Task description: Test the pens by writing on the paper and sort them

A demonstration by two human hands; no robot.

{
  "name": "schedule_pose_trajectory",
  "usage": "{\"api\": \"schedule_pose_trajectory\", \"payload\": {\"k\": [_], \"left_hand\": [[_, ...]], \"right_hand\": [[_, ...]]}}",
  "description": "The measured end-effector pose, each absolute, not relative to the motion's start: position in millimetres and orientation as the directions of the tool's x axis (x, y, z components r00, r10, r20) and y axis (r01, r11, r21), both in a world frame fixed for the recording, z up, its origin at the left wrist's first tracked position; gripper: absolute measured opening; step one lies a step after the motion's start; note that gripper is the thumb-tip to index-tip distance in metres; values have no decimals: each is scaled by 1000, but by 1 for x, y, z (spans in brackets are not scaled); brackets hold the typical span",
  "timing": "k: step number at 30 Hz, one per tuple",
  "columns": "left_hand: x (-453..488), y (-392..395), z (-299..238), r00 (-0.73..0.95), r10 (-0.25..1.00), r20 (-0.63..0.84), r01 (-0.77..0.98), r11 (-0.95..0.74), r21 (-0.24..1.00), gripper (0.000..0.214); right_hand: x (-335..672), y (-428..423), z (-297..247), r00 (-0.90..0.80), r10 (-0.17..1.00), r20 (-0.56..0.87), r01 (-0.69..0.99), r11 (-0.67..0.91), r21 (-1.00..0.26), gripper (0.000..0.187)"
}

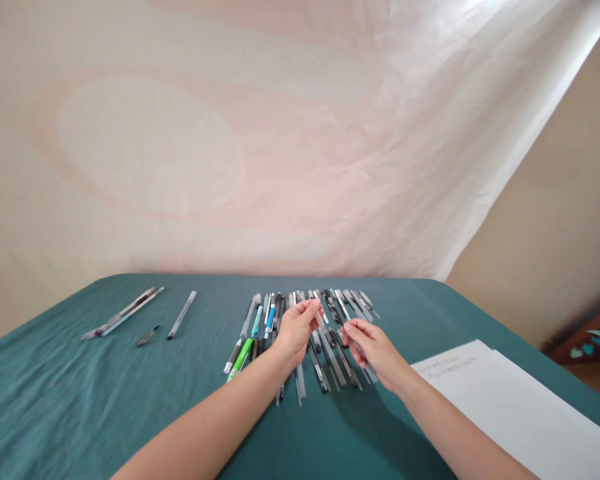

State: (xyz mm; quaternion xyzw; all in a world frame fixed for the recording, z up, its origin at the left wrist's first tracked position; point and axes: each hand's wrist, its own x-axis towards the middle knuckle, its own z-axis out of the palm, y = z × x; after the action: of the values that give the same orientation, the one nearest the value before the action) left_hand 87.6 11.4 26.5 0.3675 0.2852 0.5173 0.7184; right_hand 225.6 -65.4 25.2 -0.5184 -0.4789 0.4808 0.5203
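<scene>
My left hand [300,329] is over the middle of a wide spread of pens, thumb and fingertips pinched together. A pale, see-through slim piece seems to lie at those fingertips, but I cannot make out what it is. To its right, my right hand [373,348] is also closed, fingers curled in towards the thumb; what it holds, if anything, is hidden. Beneath both hands lie many clear and black pens [317,368] in rough rows. A bright green pen [241,359] and a blue-and-white pen [270,320] stand out at the left of the spread.
Apart on the left lie a bundle of long pens in a clear wrapper [125,313], a short dark pen piece [147,336] and a single clear pen [182,315]. White paper sheets [515,407] with writing rest at right on the green tablecloth [180,393]. Behind hangs a pale cloth [280,147].
</scene>
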Motion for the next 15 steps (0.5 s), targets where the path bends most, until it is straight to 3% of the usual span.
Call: {"api": "schedule_pose_trajectory", "payload": {"k": [15], "left_hand": [[97,-8,22,440,897,-40,-440,255,861,30]], "right_hand": [[223,-66,23,29,1000,-12,-3,-12,-1000,28]]}}
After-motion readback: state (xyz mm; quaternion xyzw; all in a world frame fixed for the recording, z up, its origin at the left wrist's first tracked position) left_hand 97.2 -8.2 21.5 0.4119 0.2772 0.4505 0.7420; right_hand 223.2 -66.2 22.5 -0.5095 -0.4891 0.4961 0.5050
